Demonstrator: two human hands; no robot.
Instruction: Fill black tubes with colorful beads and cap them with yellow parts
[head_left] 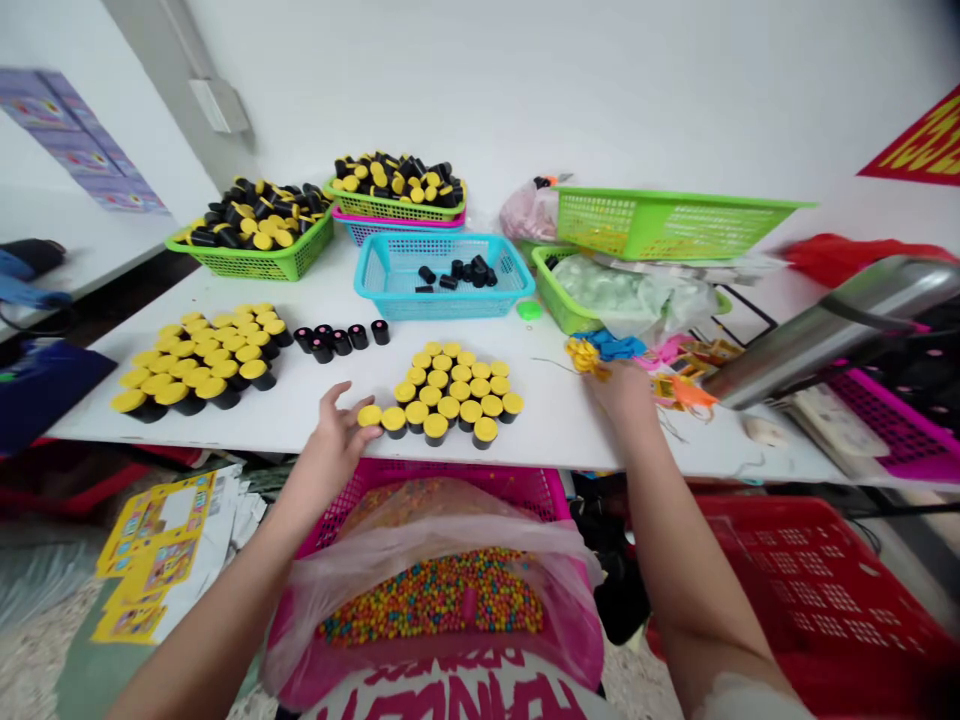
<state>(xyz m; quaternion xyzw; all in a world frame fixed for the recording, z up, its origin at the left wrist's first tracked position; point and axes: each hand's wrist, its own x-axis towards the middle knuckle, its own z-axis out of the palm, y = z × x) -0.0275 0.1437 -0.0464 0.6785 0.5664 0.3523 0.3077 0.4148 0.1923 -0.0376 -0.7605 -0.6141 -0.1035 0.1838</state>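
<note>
White table (555, 430) — yellow-capped black cylinders (450, 408) (clustered)

- A small packing workshop, going by the long white table (555, 425)
- On the table: plastic baskets (667, 225) and rows of yellow-capped black tubes (450, 385)
- Below the table: a pink crate (517, 485) with a bag of coloured beads (439, 600), a red crate (817, 600), printed yellow cards (154, 535)

Left forearm (217, 610) angled inward, left hand (337, 440) open, fingers (343, 392) spread apart; right forearm (690, 550) nearly upright, right hand (619, 392) curled, knuckles raised.
</note>
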